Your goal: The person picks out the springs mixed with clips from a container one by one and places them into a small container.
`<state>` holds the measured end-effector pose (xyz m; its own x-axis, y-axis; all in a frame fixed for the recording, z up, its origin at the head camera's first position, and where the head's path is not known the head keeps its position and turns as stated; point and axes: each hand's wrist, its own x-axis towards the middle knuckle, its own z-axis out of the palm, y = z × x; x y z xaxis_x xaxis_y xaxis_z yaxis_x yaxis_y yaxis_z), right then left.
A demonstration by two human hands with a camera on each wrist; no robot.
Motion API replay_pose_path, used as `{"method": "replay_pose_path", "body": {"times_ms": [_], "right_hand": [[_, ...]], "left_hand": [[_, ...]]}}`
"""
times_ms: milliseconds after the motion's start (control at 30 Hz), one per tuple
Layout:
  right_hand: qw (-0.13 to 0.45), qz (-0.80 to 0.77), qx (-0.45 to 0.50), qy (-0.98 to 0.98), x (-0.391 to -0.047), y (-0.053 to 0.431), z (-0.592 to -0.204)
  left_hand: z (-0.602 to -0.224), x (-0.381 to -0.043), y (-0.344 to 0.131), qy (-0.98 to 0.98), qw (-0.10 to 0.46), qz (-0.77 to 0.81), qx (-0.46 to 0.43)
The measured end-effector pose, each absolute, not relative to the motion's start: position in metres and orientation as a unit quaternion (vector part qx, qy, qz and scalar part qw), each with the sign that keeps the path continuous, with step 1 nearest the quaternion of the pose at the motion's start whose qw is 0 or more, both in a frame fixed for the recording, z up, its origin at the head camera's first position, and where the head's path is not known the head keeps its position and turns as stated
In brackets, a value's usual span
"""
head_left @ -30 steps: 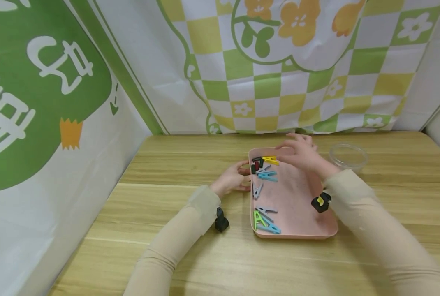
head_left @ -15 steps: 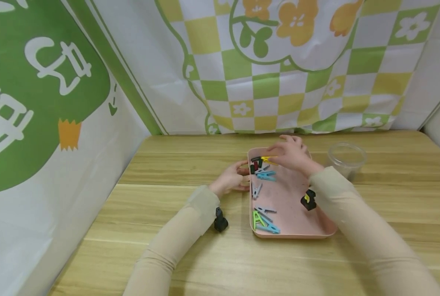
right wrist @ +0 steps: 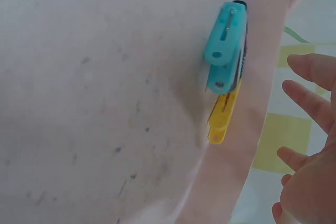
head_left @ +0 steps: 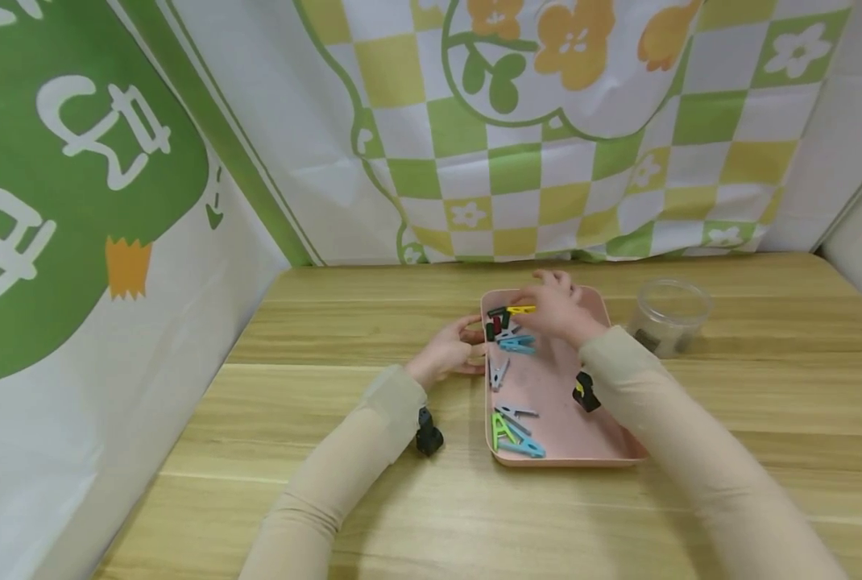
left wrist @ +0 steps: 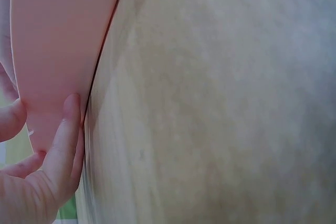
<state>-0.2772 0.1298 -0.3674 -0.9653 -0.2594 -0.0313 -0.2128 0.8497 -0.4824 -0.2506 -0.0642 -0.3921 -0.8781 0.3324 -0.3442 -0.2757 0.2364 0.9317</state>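
Observation:
A pink tray (head_left: 569, 462) holds plastic clothespins along its left side. A yellow clothespin (right wrist: 220, 121) and light-blue clothespins (head_left: 518, 345) lie toward the far end, beside small dark and red cylinders (head_left: 497, 325). A grey clothespin (head_left: 499, 374) sits midway, while green (head_left: 501, 431) and blue ones fill the near corner. My left hand (head_left: 449, 350) touches the tray's outer left wall, fingers extended, as the left wrist view confirms. Over the far end hovers my right hand (head_left: 556, 308), fingers spread and holding nothing; the yellow clothespin is just below and left of it.
A clear round jar (head_left: 672, 310) stands right of the tray, with something dark low inside. Beneath everything is a wooden table (head_left: 315, 403). A patterned curtain (head_left: 518, 177) hangs behind the table's far edge, and a printed cloth covers the left side.
My right hand has moved left and slightly down, toward the yellow clothespin. My left hand keeps its place against the tray. The whole head view has shifted slightly.

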Motion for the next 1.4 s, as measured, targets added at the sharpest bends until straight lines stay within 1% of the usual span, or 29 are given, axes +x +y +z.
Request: {"method": "replay_pose_path", "body": {"times_ms": [267, 633, 1033, 1400], "right_hand": [[0.060, -0.217, -0.111, 0.968, -0.282, 0.120, -0.374], [0.036, -0.214, -0.123, 0.968, -0.287, 0.119, -0.388], [0.035, -0.214, -0.119, 0.969, -0.291, 0.121, -0.391], [0.046, -0.227, -0.117, 0.966, -0.291, 0.123, -0.393]], "left_hand": [[-0.393, -0.251, -0.065, 0.742, 0.249, 0.622, 0.023], [-0.393, -0.251, -0.066, 0.741, 0.250, 0.622, 0.023], [-0.392, -0.251, -0.067, 0.735, 0.254, 0.629, 0.023], [-0.394, -0.252, -0.066, 0.733, 0.253, 0.631, 0.018]]}}
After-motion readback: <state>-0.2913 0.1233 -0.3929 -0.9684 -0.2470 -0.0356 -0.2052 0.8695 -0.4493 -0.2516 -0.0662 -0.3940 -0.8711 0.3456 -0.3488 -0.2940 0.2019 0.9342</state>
